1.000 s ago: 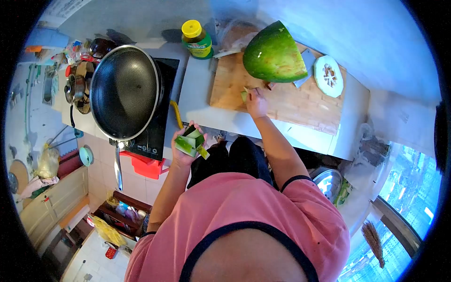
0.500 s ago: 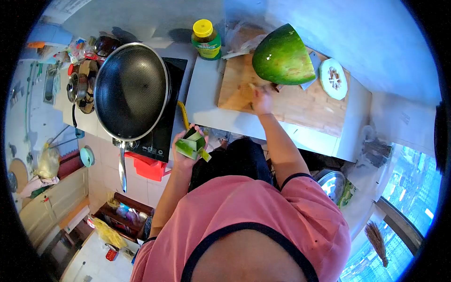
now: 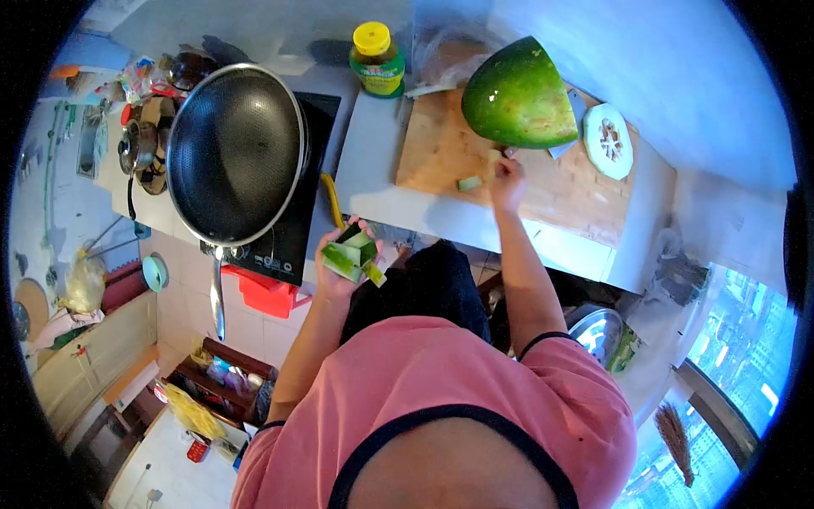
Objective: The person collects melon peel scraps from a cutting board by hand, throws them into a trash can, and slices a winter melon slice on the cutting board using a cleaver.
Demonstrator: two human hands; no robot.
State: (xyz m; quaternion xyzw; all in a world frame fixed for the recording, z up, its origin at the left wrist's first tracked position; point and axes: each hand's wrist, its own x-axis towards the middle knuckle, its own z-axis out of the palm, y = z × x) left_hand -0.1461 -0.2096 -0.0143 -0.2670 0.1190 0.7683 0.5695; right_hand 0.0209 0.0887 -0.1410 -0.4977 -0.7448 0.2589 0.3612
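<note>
My left hand (image 3: 332,276), raised in front of the counter edge, is wrapped round several pieces of green winter melon rind (image 3: 342,260). Over the wooden cutting board (image 3: 432,140), my right hand (image 3: 509,182) has its fingers closed just below a large cut winter melon (image 3: 513,97). What those fingers hold is hard to make out; a small pale bit shows beside them. A little green-and-white rind piece (image 3: 469,182) lies to the left of that hand. Partly behind the melon is a knife blade (image 3: 570,127). A round melon slice (image 3: 608,142) with a seedy centre rests at the board's right.
A wok (image 3: 237,153) sits on a black induction cooker (image 3: 288,242) at left, its handle pointing towards me. Near the wall stands a yellow-lidded jar (image 3: 376,64) beside a clear plastic bag (image 3: 449,64). A red plastic container (image 3: 261,291) is below the cooker.
My right hand has moved right across the board, closer to the melon's lower edge. The small rind piece now shows on the board. My left hand keeps its rind pieces.
</note>
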